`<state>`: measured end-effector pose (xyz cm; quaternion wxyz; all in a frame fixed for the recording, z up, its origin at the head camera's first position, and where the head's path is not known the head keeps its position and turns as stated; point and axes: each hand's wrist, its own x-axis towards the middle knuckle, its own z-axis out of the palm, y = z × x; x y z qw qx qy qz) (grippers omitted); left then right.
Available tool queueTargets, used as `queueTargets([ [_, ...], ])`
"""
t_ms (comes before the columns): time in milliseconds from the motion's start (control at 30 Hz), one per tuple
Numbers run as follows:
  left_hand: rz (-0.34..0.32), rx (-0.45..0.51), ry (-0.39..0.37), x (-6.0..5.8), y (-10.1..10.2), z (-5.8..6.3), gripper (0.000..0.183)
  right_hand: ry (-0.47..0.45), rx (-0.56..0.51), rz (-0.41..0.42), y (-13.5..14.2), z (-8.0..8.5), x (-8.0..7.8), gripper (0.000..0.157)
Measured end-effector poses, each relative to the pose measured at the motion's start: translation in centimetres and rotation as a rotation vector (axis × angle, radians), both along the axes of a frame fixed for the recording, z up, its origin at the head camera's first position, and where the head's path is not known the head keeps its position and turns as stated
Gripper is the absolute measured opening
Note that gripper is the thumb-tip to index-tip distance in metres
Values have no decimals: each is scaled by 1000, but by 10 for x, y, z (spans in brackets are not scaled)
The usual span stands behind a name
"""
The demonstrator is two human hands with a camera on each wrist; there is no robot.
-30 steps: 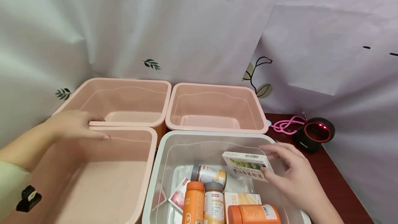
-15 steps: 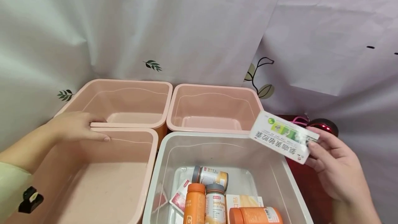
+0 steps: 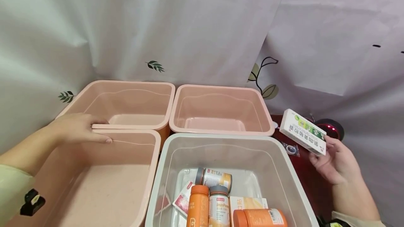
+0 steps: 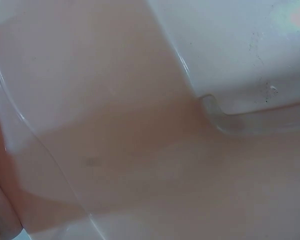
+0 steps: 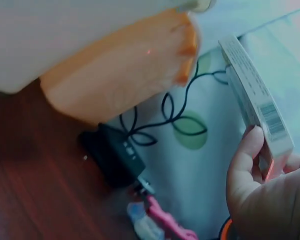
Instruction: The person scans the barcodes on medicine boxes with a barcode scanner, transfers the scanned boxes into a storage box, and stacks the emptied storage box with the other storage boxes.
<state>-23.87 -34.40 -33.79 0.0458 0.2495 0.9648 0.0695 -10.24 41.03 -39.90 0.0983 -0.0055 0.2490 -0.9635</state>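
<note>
My right hand [image 3: 336, 162] holds a white medicine box [image 3: 303, 132] with a green panel and Chinese lettering, right of the grey bin. A barcode shows on the edge of the box [image 5: 257, 95] in the right wrist view, with the thumb against one side. Just behind the hand stands a black desktop barcode scanner [image 3: 329, 127] with red lights, partly hidden. My left hand [image 3: 75, 129] grips the adjoining rims of two pink bins, thumb inside the near bin [image 3: 104, 185] and fingers over into the far-left bin [image 3: 135, 97]. Its fingertips are hidden.
The grey bin [image 3: 221, 146] contains an orange bottle [image 3: 198, 206], grey-capped supplement bottles [image 3: 219, 206], another orange bottle lying down [image 3: 260, 217] and flat boxes [image 3: 247, 203]. A third pink bin [image 3: 221, 108] stands behind it. A small clear packet [image 3: 291, 149] lies on the dark red table [image 3: 307, 181].
My right hand has lifted the medicine box out of the grey bin and carried it right, close to the scanner, turning it on the way. The left hand has stayed put.
</note>
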Motion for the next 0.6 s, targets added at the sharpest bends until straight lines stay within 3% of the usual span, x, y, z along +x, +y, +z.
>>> queueTargets([
  [133,-1,6,1,1,-1,0,56,-207,-46,-103,7,-15,-6,34],
  [233,-3,5,-1,0,0,-1,55,-298,-101,-157,13,-21,-6,34],
  [467,-4,16,-10,1,-2,-1,55,-393,-143,-247,25,-33,-12,28],
  [600,-5,12,-14,1,-2,-1,56,-404,-155,-254,32,-41,-12,32],
])
